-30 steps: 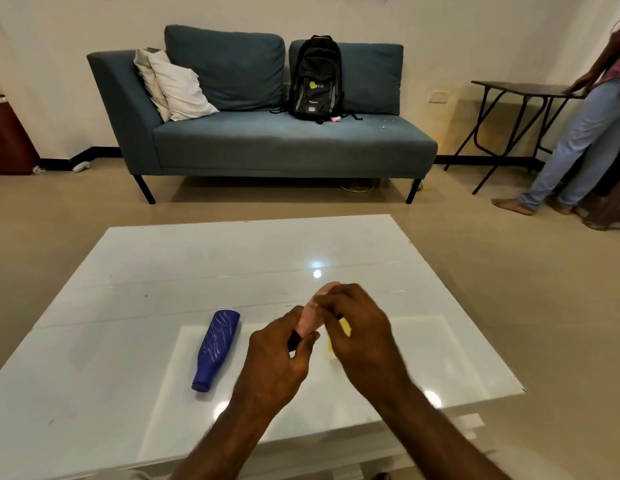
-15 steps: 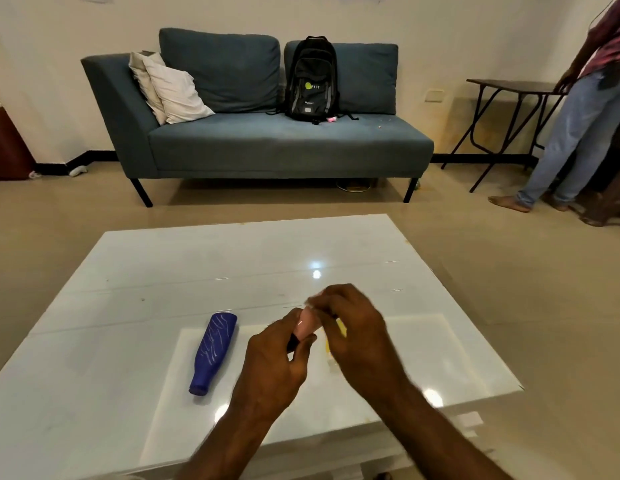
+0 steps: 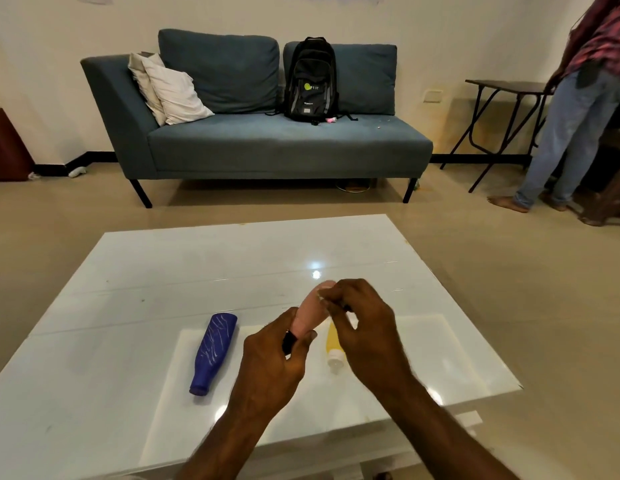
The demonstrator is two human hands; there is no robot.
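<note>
Gripping a pink bottle (image 3: 310, 311) above the tabletop (image 3: 163, 271): left hand (image 3: 270, 362) curled round its dark-capped lower end, right hand (image 3: 364, 327) pinching the top. Risk of slipping from that light pinch, dropping onto the yellow bottle (image 3: 333, 344) below.

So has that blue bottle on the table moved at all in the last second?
No. The blue bottle lies on its side in the same spot, its wide end just past the white mat's far edge, as before.
</note>
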